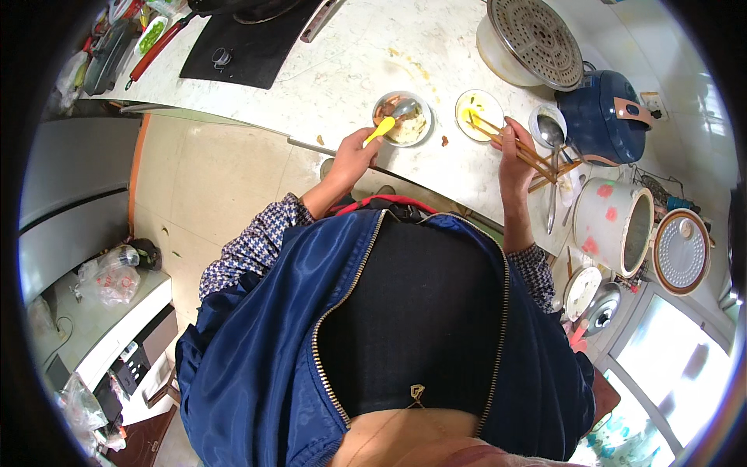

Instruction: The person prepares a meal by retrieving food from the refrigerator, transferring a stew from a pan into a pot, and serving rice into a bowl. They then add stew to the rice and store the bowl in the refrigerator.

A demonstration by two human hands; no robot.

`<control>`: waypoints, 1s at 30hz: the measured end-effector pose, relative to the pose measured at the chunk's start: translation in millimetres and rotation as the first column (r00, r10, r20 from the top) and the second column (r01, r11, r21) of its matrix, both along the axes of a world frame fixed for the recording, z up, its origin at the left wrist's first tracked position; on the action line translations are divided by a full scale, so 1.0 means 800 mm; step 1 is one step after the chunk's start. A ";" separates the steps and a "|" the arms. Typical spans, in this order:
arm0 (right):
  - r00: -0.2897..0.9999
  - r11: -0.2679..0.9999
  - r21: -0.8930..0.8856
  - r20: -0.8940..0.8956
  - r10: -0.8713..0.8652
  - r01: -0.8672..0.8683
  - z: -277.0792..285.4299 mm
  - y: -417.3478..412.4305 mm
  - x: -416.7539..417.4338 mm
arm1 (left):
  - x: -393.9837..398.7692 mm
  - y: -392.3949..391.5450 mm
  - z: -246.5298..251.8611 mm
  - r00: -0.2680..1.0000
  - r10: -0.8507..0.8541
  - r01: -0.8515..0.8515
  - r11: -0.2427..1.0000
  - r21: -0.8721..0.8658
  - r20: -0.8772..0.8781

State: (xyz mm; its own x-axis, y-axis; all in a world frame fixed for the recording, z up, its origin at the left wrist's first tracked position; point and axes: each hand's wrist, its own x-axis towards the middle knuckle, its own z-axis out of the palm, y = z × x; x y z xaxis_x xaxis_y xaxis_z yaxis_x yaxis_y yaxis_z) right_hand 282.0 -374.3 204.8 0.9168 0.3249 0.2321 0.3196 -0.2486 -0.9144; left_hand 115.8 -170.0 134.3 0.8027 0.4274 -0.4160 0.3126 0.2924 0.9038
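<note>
My left hand is closed on the yellow handle of a spoon; its metal bowl rests in a white bowl of pale food with reddish-brown pieces. In my right hand are wooden chopsticks, their tips over a small white dish with yellow, egg-like food. Right of that dish stands a small bowl with a metal ladle or large spoon lying in it. More wooden chopsticks lie crossed behind my right hand.
A pot with a perforated steamer tray and a blue rice cooker stand at the right back. An open, flower-patterned white pot is farther right. On the left are a black cooktop and a red-handled pan. Brown scraps lie near the counter's edge.
</note>
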 end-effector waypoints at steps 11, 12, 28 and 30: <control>0.857 0.924 0.140 -0.347 0.382 -0.356 -0.034 0.077 -0.054 | -0.009 0.024 0.011 0.998 0.056 -0.057 0.998 -0.037 -0.024; 0.854 0.914 0.139 -0.325 0.407 -0.382 -0.039 0.081 -0.054 | -0.010 0.022 0.011 0.998 0.057 -0.057 0.998 -0.030 -0.024; 0.962 0.975 0.206 -0.270 -0.027 0.085 -0.011 -0.018 0.038 | 0.000 0.008 0.015 0.999 0.034 -0.035 0.998 -0.050 -0.024; 0.967 0.994 0.061 -0.244 -0.072 0.090 -0.018 -0.027 0.041 | 0.010 0.001 0.022 1.000 -0.002 0.002 1.000 -0.021 0.005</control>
